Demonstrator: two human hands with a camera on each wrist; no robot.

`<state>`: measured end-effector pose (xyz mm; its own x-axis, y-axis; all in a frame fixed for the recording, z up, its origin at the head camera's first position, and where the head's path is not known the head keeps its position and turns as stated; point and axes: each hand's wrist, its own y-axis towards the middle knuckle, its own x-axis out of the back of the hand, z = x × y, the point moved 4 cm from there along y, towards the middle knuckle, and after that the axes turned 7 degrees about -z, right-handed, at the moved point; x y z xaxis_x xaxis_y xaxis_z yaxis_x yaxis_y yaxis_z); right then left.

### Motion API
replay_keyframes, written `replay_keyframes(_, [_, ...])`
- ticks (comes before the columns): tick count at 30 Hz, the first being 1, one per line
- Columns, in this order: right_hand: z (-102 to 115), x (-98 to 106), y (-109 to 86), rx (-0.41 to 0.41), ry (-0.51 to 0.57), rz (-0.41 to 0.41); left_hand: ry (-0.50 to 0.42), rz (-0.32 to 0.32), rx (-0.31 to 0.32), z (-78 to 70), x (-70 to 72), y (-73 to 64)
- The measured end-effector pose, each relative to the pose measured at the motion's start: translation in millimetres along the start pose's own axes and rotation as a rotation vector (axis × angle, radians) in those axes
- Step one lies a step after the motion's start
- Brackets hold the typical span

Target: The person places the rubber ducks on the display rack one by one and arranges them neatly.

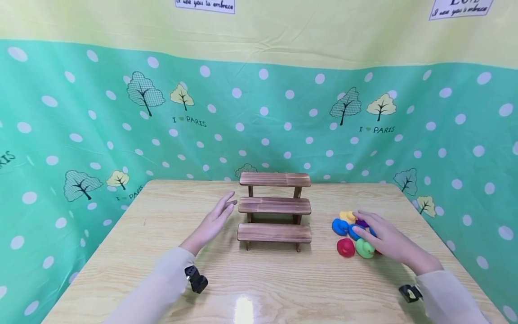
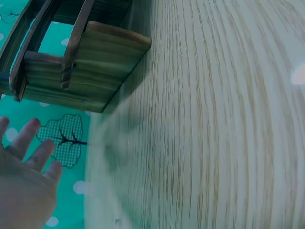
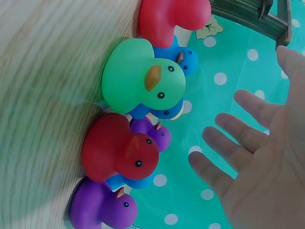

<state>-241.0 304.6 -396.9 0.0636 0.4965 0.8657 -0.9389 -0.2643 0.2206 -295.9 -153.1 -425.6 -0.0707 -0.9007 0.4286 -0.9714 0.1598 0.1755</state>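
Observation:
A brown wooden three-step rack [image 1: 274,205] stands in the middle of the table. Just left of it my left hand [image 1: 211,226] is raised with its fingers extended, holding nothing. To the right of the rack lies a cluster of rubber ducks, among them a green duck [image 3: 138,76], a dark red duck [image 3: 116,148], a purple duck [image 3: 97,205], a pinkish-red duck [image 1: 346,247] and a blue duck [image 1: 340,227]. Over this cluster hovers my right hand [image 1: 386,238], fingers spread; the right wrist view shows a gap between it and the ducks. Part of the cluster is hidden beneath it.
The light wood-grain table [image 1: 275,288] reaches back to a green polka-dot curtain [image 1: 283,112] with printed trees. This cloth also hangs along both sides. A yellow duck [image 1: 347,217] sits at the back of the cluster.

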Motion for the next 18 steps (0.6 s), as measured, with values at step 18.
replay_keyframes(18, [9.2, -2.8, -3.7, 0.048, 0.039, -0.018, -0.046, -0.017, -0.008, 1.4, -21.5, 5.6])
